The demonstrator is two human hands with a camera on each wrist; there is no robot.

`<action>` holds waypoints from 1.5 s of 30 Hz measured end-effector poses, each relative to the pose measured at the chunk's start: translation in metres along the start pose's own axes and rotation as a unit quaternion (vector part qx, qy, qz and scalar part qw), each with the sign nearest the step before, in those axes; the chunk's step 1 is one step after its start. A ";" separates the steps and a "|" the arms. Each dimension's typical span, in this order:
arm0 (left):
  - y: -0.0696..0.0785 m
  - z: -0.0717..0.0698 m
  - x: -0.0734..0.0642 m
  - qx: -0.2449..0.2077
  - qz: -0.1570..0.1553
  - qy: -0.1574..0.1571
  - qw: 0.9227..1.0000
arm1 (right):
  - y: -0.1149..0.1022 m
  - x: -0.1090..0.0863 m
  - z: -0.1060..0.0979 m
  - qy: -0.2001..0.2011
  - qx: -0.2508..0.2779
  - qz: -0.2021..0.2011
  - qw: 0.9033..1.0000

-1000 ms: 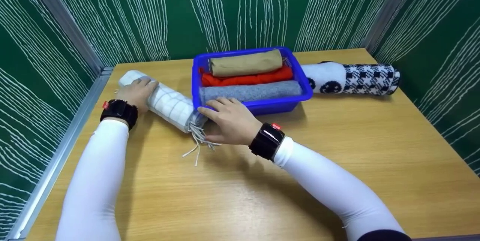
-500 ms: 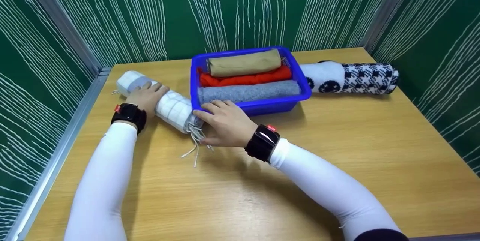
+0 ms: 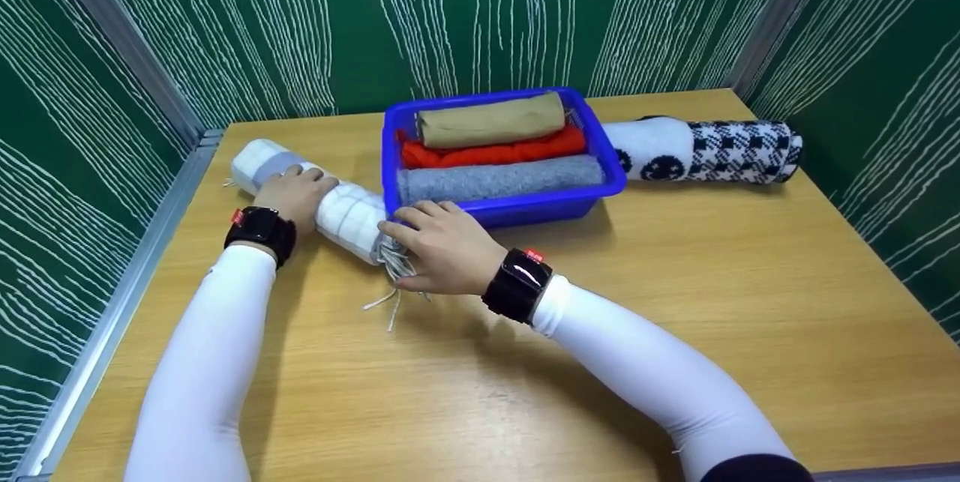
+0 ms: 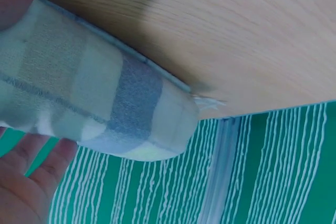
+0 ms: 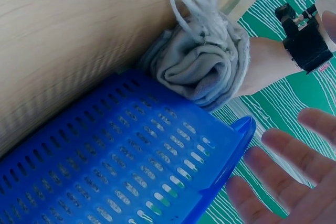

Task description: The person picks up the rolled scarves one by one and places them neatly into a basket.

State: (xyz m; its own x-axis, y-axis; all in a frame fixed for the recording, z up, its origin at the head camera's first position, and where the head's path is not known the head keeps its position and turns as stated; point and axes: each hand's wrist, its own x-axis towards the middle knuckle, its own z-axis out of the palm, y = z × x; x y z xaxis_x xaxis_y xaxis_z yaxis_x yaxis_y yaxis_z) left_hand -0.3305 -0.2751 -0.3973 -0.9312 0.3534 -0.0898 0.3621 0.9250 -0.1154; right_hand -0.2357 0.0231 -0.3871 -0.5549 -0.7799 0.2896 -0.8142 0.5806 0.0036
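Note:
A rolled white checked scarf [image 3: 349, 221] with loose fringe [image 3: 396, 261] lies slantwise at the left of the table. Across its middle my left hand [image 3: 295, 197] grips it; in the left wrist view the thumb [image 4: 13, 10] is on one side and fingers [image 4: 50, 167] on the other. My right hand [image 3: 450, 251], fingers extended and apart, hovers by the scarf's fringed end and the front left corner of a blue basket [image 3: 525, 214]. The right wrist view shows the coiled scarf end [image 5: 197, 66] against the basket wall [image 5: 100, 150], the right fingers near the rim.
Inside the basket lie a tan roll [image 3: 491, 122], a red one [image 3: 495, 153] and a grey one [image 3: 499, 179]. To its right is a black-and-white patterned roll [image 3: 739, 154]. Green walls [image 3: 517, 17] with white lines enclose the wooden table [image 3: 675, 272].
Over the first half second my left hand slid rightward along the scarf, uncovering its grey band. My right hand shifted slightly left toward the fringed end. The basket and its rolls stay put.

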 end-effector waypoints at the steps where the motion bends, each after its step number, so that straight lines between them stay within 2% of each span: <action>1: 0.000 0.000 -0.001 0.001 0.000 -0.002 1.000 | -0.001 0.000 0.000 0.000 0.000 0.000 1.000; 13: 0.006 -0.003 -0.016 0.012 0.005 -0.019 1.000 | -0.008 0.008 -0.001 -0.016 0.012 -0.004 1.000; 26: 0.009 -0.003 -0.032 0.021 0.017 -0.029 0.999 | -0.022 0.018 0.010 -0.007 0.001 -0.042 0.999; 32: 0.011 -0.004 -0.041 0.021 0.025 -0.036 0.999 | -0.030 0.021 0.016 -0.002 0.021 -0.057 0.998; 38: 0.013 -0.004 -0.049 0.021 0.044 -0.024 0.999 | -0.035 0.023 0.025 -0.021 0.043 -0.049 0.998; 45: 0.015 -0.004 -0.054 0.030 0.055 -0.023 0.998 | -0.037 0.028 0.035 -0.044 0.030 -0.020 0.998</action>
State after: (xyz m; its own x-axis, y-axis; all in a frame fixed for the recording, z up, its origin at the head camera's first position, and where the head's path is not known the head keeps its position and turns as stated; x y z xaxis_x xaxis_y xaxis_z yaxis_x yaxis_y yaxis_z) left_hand -0.2755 -0.2800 -0.3903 -0.8832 0.4446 -0.1495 0.4654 0.8703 -0.1610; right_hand -0.2274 -0.0287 -0.4128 -0.5332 -0.8210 0.2043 -0.8429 0.5361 -0.0456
